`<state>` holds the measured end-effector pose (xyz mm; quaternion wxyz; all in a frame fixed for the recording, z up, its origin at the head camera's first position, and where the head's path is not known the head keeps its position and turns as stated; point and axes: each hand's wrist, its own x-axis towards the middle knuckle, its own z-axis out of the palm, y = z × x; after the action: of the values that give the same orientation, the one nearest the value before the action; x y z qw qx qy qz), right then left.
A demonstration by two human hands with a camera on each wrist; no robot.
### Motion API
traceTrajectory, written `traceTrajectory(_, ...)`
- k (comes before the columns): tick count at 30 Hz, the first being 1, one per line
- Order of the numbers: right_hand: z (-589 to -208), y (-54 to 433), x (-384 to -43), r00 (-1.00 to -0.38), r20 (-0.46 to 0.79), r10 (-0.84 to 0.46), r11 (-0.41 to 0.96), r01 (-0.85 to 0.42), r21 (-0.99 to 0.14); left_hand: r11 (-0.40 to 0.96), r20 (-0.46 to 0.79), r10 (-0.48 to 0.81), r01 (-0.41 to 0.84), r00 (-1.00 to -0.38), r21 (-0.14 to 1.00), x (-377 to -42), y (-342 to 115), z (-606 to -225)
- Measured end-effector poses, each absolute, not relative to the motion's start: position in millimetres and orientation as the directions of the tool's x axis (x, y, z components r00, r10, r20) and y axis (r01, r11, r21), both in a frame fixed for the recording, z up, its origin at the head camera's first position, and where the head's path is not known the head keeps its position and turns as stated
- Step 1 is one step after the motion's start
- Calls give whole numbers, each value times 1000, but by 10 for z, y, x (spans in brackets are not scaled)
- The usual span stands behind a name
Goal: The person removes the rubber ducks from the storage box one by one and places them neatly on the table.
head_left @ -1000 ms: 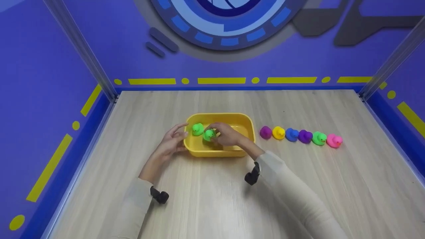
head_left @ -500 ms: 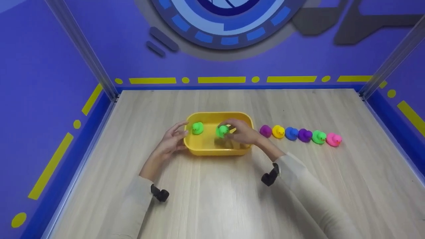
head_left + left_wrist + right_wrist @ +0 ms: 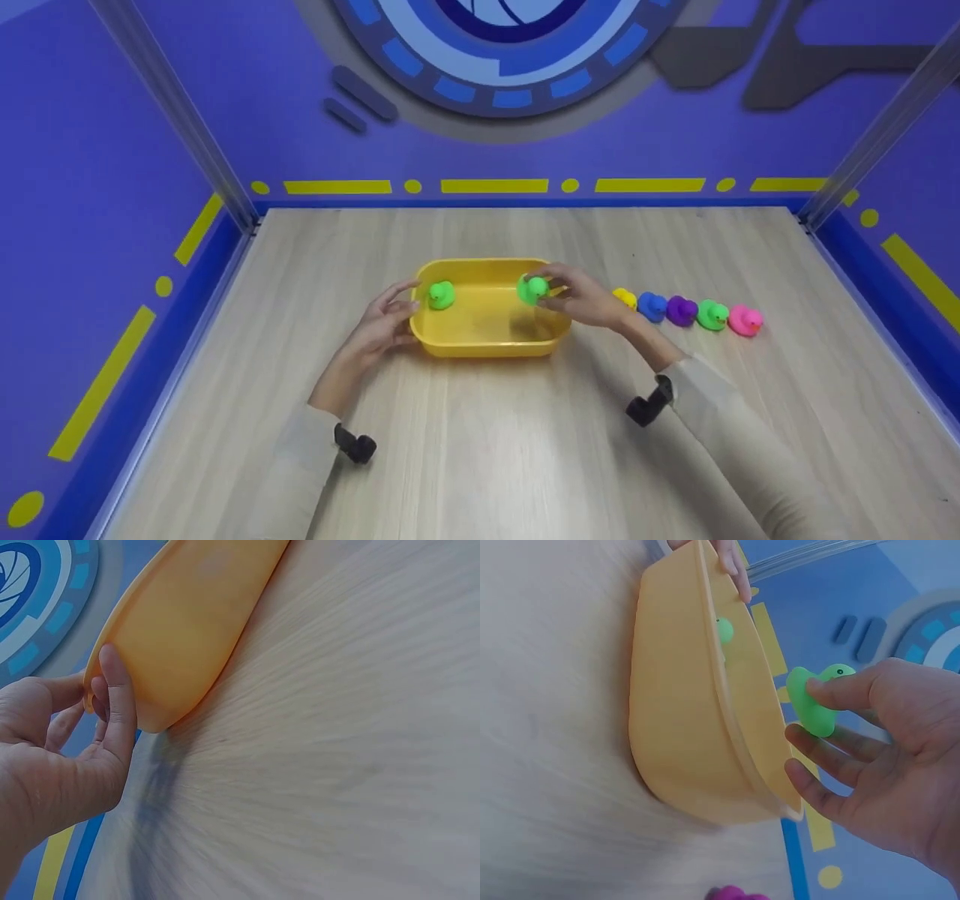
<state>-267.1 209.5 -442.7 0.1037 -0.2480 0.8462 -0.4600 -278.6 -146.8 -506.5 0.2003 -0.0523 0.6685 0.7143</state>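
In the head view my right hand [image 3: 589, 298] pinches a green rubber duck [image 3: 533, 289] by its body, over the right end of a yellow tub [image 3: 491, 349]. The right wrist view shows this duck [image 3: 814, 701] between thumb and fingertips, raised beside the rim. My left hand [image 3: 375, 322] holds the tub's left end; its thumb and fingers meet at the rim [image 3: 94, 664] in the left wrist view. Another green duck [image 3: 442, 295] sits inside the tub at the left end.
Right of the tub stand ducks in a row: yellow [image 3: 625, 298], blue [image 3: 652, 306], purple [image 3: 682, 310], green [image 3: 712, 314] and pink [image 3: 745, 320]. A magenta one [image 3: 736, 893] peeks in at the right wrist view's bottom edge. Blue walls [image 3: 480, 161] enclose the wooden table [image 3: 480, 450].
My right hand has lifted the green duck and carried it rightwards from beside the other green duck to the tub's right end. It now covers the magenta duck. My left hand stays put.
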Motion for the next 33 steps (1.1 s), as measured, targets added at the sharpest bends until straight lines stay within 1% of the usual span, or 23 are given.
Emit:
traceTrajectory(7,-4381,2336,-2592,-864,100,-493,427,-340,-838,-37,-362,203,-376,-910,926,-2787,-1443,-5095)
traceTrajectory(11,-4312,2443,-2550,-874,85,-479,405,-305,-862,-32,-362,210,-377,-908,926,-2786,-1447,-5091)
traceTrajectory(14,-4279,2512,-2528,-892,49,-450,420,-259,-870,-30,-355,207,-368,-912,929,-2787,-1464,-5077)
traceTrajectory(18,-4281,2612,-2500,-918,44,-394,487,-249,-837,-23,-337,234,-352,-912,936,-2778,-1481,-5084)
traceTrajectory(21,-4295,2687,-2493,-928,50,-368,509,-246,-825,-24,-332,247,-348,-910,937,-2777,-1488,-5085)
traceTrajectory(26,-4350,2786,-2481,-933,46,-357,490,-229,-841,-36,-346,225,-362,-911,931,-2779,-1489,-5077)
traceTrajectory(33,-4380,2928,-2457,-943,55,-327,503,-223,-835,-30,-352,225,-367,-909,930,-2792,-1486,-5075)
